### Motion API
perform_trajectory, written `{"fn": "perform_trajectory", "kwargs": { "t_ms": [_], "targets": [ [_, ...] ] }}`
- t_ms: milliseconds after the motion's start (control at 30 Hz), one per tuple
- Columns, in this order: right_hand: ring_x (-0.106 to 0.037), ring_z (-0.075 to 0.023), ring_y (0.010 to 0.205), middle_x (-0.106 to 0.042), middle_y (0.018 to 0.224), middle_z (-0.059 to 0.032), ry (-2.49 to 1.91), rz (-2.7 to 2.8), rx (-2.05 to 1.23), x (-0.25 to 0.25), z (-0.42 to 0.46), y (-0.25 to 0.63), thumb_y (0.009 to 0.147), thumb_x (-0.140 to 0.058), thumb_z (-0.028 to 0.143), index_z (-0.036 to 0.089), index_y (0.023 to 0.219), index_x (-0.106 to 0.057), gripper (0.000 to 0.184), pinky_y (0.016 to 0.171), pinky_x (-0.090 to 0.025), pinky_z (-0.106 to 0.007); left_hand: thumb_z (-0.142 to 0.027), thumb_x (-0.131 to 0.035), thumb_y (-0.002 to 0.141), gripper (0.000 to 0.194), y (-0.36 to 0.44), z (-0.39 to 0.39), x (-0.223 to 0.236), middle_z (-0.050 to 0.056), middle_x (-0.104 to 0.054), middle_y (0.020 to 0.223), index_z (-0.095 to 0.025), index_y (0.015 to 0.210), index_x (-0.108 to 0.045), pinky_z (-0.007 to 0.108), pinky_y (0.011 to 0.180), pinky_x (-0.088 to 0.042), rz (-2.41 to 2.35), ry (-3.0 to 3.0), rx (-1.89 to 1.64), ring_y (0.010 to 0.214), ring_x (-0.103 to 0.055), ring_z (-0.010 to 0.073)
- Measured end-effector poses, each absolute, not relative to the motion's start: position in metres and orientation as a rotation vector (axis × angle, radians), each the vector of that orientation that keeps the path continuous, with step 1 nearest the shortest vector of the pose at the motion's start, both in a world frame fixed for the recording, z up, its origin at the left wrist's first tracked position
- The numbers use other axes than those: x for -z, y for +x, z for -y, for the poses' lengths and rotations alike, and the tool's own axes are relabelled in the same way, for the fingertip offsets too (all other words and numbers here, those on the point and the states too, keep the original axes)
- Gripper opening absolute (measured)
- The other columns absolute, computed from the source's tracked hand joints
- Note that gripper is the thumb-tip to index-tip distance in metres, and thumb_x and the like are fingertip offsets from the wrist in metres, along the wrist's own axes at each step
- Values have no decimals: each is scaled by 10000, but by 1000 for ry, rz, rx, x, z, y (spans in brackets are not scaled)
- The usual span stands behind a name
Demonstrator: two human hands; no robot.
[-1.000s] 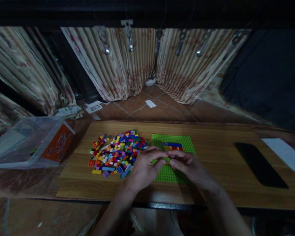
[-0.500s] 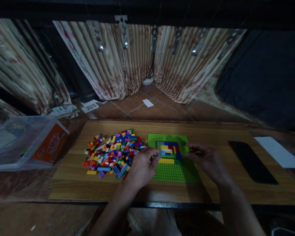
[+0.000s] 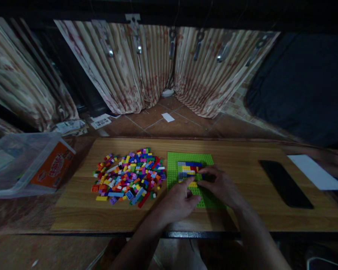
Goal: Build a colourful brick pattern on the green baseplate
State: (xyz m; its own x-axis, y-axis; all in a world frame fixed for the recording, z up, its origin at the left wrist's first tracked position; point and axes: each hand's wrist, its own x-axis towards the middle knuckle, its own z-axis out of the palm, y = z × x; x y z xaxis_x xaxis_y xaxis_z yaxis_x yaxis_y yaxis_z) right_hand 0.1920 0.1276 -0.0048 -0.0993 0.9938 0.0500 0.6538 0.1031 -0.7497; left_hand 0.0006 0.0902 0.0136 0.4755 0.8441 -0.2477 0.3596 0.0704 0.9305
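Note:
On the wooden board lies a bright green studded baseplate (image 3: pixel 171 157). Built onto it is a rectangular patch of grey, blue, red, white and yellow toy bricks (image 3: pixel 186 168). My right hand (image 3: pixel 221 185) reaches in from the right, thumb and forefinger closed around a small green brick (image 3: pixel 198 176) at the patch's right side. My left hand (image 3: pixel 176 202) hovers over the lower left of the plate. Its forefinger points at the patch's front edge near a yellow brick (image 3: pixel 193 184), thumb held apart, and nothing shows in it.
A heap of mixed loose bricks (image 3: pixel 129 176) spreads left of the plate. Further left stands a clear plastic box (image 3: pixel 19 161) with an orange label. At right lie a black phone-like slab (image 3: pixel 285 183) and a white sheet (image 3: pixel 317 172). Striped curtains (image 3: pixel 154 71) hang behind.
My left hand has moved right, from beside the brick heap to the plate's front. My right hand has come left onto the built patch. The view has shifted slightly.

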Motion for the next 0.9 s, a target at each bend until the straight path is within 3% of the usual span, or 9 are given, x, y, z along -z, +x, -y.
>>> {"fn": "perform_trajectory", "kwargs": {
  "t_ms": [333,633,900],
  "targets": [
    [-593,-202,864,-639,976,-30,-1595,1846,-783,6,-130,191,640,-752,334,275,934,-725,301,788,-464,-353,-356,-516,832,731,6,-92,-6,15,-651,662,-91,1463,-259,262,541,-430,-1089,1521,-463,605,-608,169],
    [-617,-191,800,-684,935,-21,-1621,1748,-898,3,-129,197,695,-717,380,266,944,-724,273,722,-468,-336,-369,-508,830,709,6,-93,-7,12,-662,672,-97,1450,-295,270,570,-443,-1081,1540,-435,605,-609,161],
    [-639,-196,857,-700,892,-30,-1576,1743,-838,10,-132,195,772,-639,377,247,822,-735,170,809,-469,-346,-347,-517,824,726,6,-95,-11,4,-652,646,-95,1459,-272,266,549,-427,-1073,1517,-424,564,-583,154]
  ]
}}
